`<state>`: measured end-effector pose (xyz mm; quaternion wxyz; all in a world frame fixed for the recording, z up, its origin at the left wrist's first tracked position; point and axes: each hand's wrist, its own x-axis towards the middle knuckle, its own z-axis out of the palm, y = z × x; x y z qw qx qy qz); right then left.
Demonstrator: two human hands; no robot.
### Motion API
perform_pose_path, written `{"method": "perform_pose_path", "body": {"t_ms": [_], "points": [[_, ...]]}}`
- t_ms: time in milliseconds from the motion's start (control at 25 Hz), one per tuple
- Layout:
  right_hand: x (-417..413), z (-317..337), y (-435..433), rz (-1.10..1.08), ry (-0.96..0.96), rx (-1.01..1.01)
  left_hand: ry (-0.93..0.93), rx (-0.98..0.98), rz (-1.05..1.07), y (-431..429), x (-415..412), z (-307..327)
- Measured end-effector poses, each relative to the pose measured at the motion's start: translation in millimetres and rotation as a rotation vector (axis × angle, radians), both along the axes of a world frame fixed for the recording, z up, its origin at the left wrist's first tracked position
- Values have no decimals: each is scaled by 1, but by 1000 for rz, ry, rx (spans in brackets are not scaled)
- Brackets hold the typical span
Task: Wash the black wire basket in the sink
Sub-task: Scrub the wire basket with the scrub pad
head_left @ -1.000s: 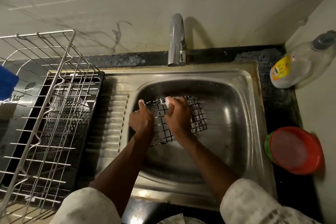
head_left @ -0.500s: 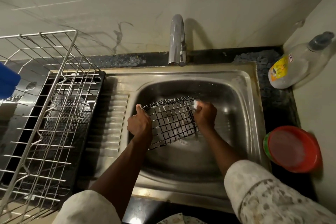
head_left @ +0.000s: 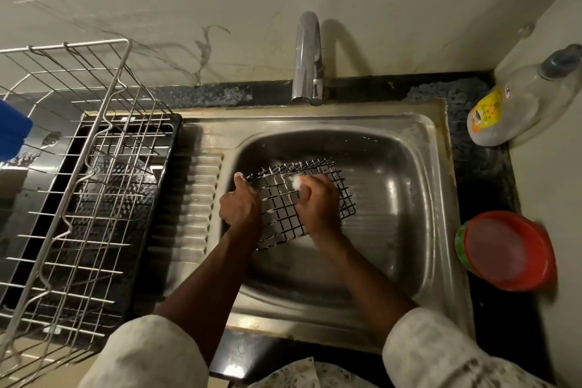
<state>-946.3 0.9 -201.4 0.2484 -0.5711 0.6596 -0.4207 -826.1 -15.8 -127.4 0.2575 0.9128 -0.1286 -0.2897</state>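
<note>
The black wire basket (head_left: 283, 214) is tilted inside the steel sink (head_left: 409, 230), its grid facing up. My left hand (head_left: 241, 208) grips the basket's left edge, thumb pointing up. On the middle of the grid lies my right hand (head_left: 318, 201), its fingers curled round a small soapy scrubber (head_left: 296, 181) that shows white and green at the fingertips. Suds cling to some of the wires. The basket's far side is partly hidden under my right hand.
A chrome tap (head_left: 308, 57) stands behind the sink, no water running. A steel dish rack (head_left: 72, 183) sits on a black tray at the left. A soap bottle (head_left: 516, 101) and a red-lidded tub (head_left: 507, 250) stand on the dark counter to the right.
My right hand has moved from the basket's right edge back left onto the middle of the grid, as it was a second ago. My left hand keeps its grip.
</note>
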Motion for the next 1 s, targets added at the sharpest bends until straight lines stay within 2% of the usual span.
{"method": "perform_pose_path", "body": {"t_ms": [200, 280, 360, 440, 560, 640, 800, 1000], "points": [[-78, -55, -35, -197, 178, 394, -90, 46, -142, -2, -1, -1], [-77, -53, -30, -198, 172, 438, -93, 39, -160, -3, 0, -3], [-55, -33, -11, -162, 107, 353, 21, 17, -158, -1, 6, -10], [-17, -2, 16, -74, 8, 174, 123, -44, -113, 1, 9, -11], [30, 33, 47, 136, -67, -40, 123, -54, -132, 3, 11, -8], [26, 31, 46, 127, -76, -70, 124, -56, -147, 4, 10, -6], [-35, -18, 19, -145, 10, 134, 199, -96, -118, 3, 8, -5], [-79, -52, -11, -251, 110, 439, 204, -104, -109, 3, 5, -6]]}}
